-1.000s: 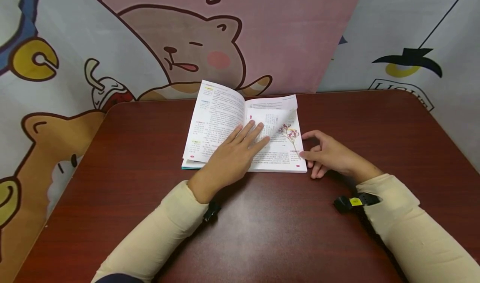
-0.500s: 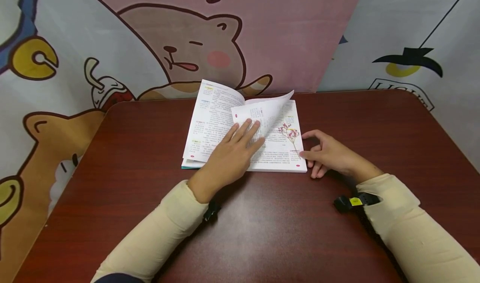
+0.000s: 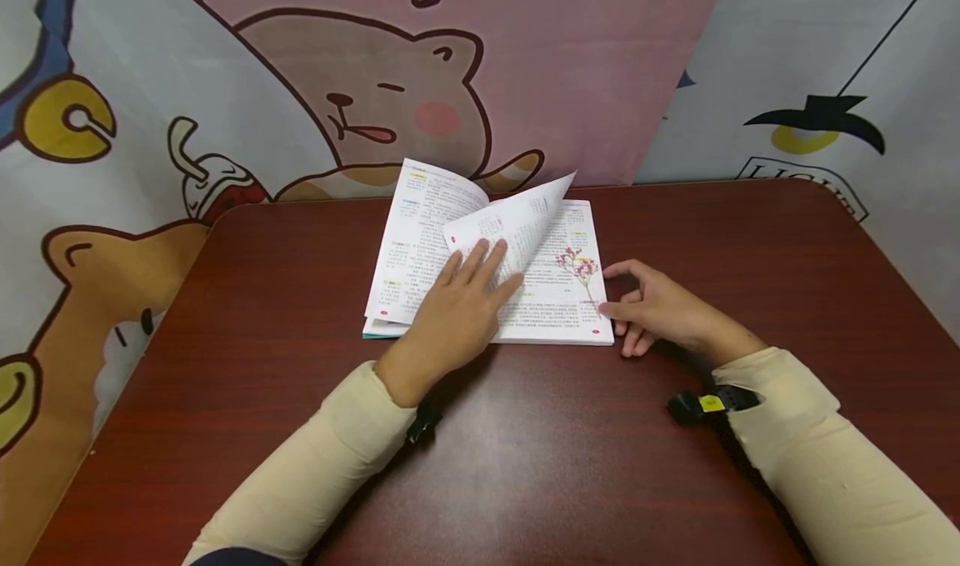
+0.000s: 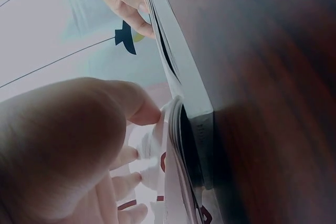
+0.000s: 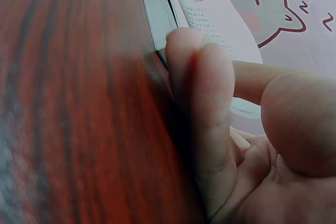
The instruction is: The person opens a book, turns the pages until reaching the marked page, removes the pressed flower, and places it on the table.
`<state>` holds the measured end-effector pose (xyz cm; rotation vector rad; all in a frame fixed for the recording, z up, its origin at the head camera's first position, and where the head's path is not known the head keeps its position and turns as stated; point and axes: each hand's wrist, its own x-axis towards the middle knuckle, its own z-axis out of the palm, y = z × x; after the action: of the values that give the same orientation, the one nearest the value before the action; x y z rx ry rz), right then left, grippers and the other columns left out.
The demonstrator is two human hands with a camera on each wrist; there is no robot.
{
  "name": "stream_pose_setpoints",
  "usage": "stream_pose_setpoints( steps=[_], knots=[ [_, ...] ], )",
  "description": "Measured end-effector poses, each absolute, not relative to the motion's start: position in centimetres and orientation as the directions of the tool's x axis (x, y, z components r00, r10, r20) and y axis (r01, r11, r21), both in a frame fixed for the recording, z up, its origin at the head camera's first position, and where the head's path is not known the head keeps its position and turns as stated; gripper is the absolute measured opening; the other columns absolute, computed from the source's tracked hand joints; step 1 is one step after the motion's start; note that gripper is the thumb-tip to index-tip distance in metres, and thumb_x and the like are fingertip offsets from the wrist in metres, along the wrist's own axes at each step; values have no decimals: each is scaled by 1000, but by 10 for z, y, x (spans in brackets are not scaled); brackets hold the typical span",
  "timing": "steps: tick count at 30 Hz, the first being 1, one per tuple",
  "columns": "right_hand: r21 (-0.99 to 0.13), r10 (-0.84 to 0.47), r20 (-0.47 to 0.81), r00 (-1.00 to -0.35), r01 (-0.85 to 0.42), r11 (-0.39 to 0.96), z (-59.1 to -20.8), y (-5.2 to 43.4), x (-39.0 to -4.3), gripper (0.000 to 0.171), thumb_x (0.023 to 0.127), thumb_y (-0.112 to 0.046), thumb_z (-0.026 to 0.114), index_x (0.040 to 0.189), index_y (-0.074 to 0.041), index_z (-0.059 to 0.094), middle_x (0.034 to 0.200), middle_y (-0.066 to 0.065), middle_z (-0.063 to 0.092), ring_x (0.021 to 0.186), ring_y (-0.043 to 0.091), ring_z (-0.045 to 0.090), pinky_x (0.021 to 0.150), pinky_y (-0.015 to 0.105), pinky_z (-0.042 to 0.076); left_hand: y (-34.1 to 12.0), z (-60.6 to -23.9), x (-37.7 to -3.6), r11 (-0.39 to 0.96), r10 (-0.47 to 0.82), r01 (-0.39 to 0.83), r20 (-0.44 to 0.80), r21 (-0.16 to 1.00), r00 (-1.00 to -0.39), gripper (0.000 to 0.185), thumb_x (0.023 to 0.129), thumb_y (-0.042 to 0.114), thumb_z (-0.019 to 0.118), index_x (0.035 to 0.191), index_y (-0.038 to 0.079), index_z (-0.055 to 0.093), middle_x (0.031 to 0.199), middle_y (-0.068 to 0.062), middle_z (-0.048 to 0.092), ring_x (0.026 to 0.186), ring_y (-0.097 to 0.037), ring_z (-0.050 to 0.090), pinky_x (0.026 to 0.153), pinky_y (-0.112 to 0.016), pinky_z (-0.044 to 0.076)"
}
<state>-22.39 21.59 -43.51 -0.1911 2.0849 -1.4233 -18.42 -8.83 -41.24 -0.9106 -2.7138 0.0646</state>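
The fingers (image 3: 480, 259) of the left hand (image 3: 453, 312) lie straight and flat on the open book (image 3: 420, 241), their tips pressing the near part of a loose page (image 3: 517, 216). That page bows up and arches toward the left, its far corner lifted off the stack, so the flat fingers seem to be guiding it over rather than pinching it; no finger curls round the paper. The palm rests across the book's middle, likely holding the pages underneath down.

The right hand (image 3: 660, 308) sits at the book's right edge with its fingers loosely curled. The fingertips (image 5: 181, 45) touch the page stack at the near right corner, probably to steady the book; whether they pinch anything, I cannot tell.

On the exposed right-hand page lies a pressed sprig of pink flowers (image 3: 579, 264), just beside the right hand's fingertips, kept flat between pages.

The book lies open in the far middle of the dark red counter (image 3: 525, 449), with a cartoon-print cloth (image 3: 375, 74) hanging behind.
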Motion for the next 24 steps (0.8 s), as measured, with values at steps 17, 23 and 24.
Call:
stream_pose_setpoints(
  steps=[17, 23, 24],
  knots=[
    [-884, -433, -395, -810, 206, 420, -435, 216, -225, 68, 98, -17, 64, 149, -7, 20, 73, 11, 59, 51, 22, 68, 50, 39, 58, -88, -412, -184, 861, 509, 493, 205, -128, -836, 53, 94, 26, 62, 146, 20, 52, 157, -18, 41, 142, -43, 42, 110, -56, 41],
    [-885, -435, -399, -807, 215, 413, -437, 217, -226, 69, 98, -17, 64, 149, -8, 20, 73, 11, 59, 52, 22, 68, 50, 38, 58, -88, -412, -183, 873, 488, 475, 188, -114, -852, 53, 96, 31, 61, 147, 19, 51, 154, -19, 44, 138, -45, 45, 108, -55, 43],
    [-885, -436, -400, -806, 217, 411, -438, 217, -226, 69, 98, -17, 64, 149, -8, 20, 73, 11, 59, 52, 22, 69, 50, 38, 58, -88, -412, -182, 876, 483, 470, 186, -110, -856, 53, 96, 31, 61, 147, 19, 50, 153, -20, 44, 137, -45, 46, 107, -55, 44]
  ],
)
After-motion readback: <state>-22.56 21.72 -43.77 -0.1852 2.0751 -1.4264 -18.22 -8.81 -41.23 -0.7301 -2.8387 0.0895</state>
